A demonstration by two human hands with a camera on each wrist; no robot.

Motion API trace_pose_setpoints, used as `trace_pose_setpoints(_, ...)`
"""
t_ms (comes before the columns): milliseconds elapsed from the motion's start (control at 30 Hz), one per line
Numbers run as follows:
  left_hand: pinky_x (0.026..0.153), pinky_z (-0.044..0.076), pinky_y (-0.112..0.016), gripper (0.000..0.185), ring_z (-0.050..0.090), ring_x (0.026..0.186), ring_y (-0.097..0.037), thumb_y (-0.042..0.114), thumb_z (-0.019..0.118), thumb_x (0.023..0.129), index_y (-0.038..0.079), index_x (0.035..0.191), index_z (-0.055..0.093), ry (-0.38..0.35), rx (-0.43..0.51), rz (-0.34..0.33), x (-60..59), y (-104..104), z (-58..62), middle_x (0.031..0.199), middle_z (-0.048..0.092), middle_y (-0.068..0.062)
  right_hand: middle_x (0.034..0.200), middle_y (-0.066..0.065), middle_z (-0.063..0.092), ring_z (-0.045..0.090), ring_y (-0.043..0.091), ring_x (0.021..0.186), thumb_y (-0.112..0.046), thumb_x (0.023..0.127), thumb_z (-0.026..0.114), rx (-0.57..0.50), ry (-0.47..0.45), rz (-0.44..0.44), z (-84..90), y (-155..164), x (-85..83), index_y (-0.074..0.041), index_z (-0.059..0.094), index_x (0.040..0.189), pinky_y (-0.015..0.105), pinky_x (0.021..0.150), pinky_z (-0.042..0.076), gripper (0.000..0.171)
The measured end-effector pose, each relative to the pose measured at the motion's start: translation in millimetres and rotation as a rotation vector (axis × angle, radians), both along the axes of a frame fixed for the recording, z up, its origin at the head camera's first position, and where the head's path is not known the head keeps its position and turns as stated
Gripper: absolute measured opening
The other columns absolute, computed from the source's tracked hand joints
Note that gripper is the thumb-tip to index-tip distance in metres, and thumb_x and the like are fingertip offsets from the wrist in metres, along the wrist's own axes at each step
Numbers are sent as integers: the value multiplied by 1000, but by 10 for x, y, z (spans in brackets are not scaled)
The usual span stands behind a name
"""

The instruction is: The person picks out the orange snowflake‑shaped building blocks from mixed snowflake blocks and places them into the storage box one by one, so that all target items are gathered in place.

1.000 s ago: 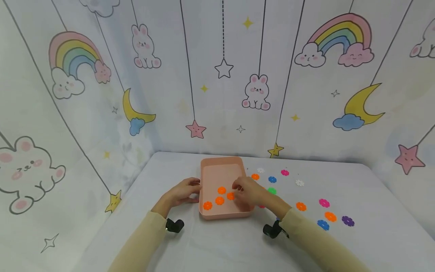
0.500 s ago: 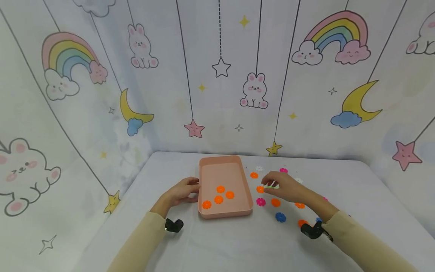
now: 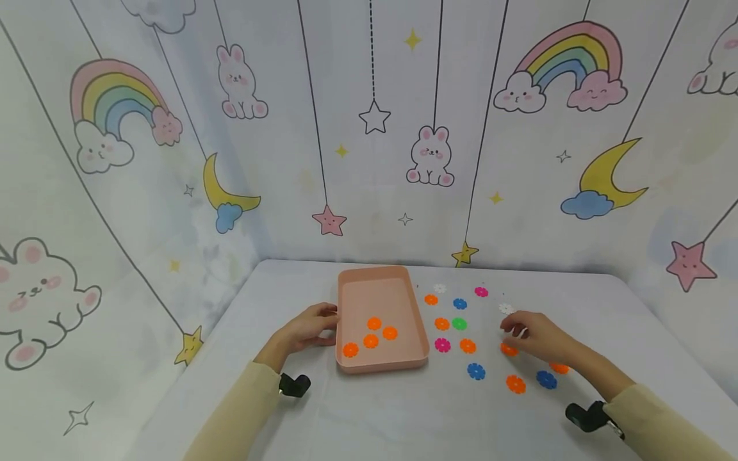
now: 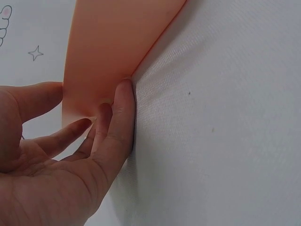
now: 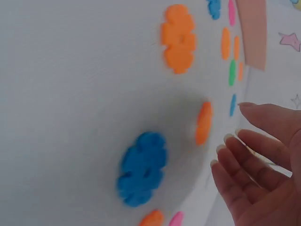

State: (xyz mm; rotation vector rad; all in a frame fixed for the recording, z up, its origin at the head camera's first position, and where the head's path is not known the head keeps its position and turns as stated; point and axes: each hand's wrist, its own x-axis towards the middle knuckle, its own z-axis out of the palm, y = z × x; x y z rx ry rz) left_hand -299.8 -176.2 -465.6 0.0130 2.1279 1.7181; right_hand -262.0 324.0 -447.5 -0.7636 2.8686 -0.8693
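A pink tray (image 3: 375,296) holds several orange flower-shaped discs (image 3: 389,333) near its front end. My left hand (image 3: 311,328) rests against the tray's left side; in the left wrist view its extended fingertips touch the outer wall (image 4: 106,52). Just above an orange flower-shaped disc (image 3: 509,350) on the right of the table hovers my right hand (image 3: 537,334). Its fingers are loosely bent with nothing between them, and the right wrist view shows a gap between them and that orange disc (image 5: 203,123). A blue disc (image 5: 143,169) lies nearby.
More flower discs lie scattered right of the tray: a green one (image 3: 459,324), pink ones (image 3: 442,345), blue ones (image 3: 476,371), white ones (image 3: 506,308) and other orange ones (image 3: 516,384). A patterned cloth wall (image 3: 380,192) stands behind the white table.
My right hand has moved from over the tray rightward across the table to the orange disc there. My left hand has stayed at the tray's side.
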Motion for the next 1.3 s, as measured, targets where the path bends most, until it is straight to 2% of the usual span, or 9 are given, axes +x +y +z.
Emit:
trace_pose_setpoints(200, 91, 60, -46, 48, 57, 124, -35, 14, 53, 107, -4, 149, 41, 0, -9, -1, 1, 2, 3, 143, 50, -23, 95, -1, 66, 57, 11, 85, -16, 89, 79, -4, -69, -58, -122, 103, 39, -1, 70, 109, 22, 73, 55, 27)
trace_pose_setpoints(500, 91, 60, -46, 49, 58, 123, -34, 14, 53, 106, -4, 150, 40, -4, 4, 1, 5, 19, 8, 143, 50, -22, 101, 1, 65, 58, 19, 93, -21, 87, 81, 0, -113, -95, -141, 166, 83, -4, 70, 109, 22, 76, 55, 30)
trace_pose_setpoints(700, 91, 60, -46, 48, 58, 122, -33, 14, 53, 107, -4, 149, 41, 3, 4, -4, -3, 25, 3, 143, 51, -22, 99, 0, 64, 57, 18, 93, -21, 87, 82, 11, -133, -126, -169, 181, 80, -7, 69, 108, 21, 76, 54, 28)
trace_pose_setpoints(1133, 92, 59, -46, 48, 59, 122, -33, 15, 54, 106, -3, 149, 42, 3, -11, 0, 5, 15, 5, 142, 52, -21, 88, 0, 61, 55, 17, 82, -17, 87, 80, -10, -154, -130, -187, 149, 75, -6, 67, 103, 21, 69, 52, 24)
trace_pose_setpoints(1300, 92, 60, -46, 48, 59, 121, -32, 15, 53, 106, -4, 149, 41, 6, -4, -3, 2, 13, -6, 142, 52, -22, 90, 0, 64, 59, 18, 85, -12, 90, 75, -19, -151, -127, -168, 133, 77, -7, 68, 101, 20, 72, 54, 14)
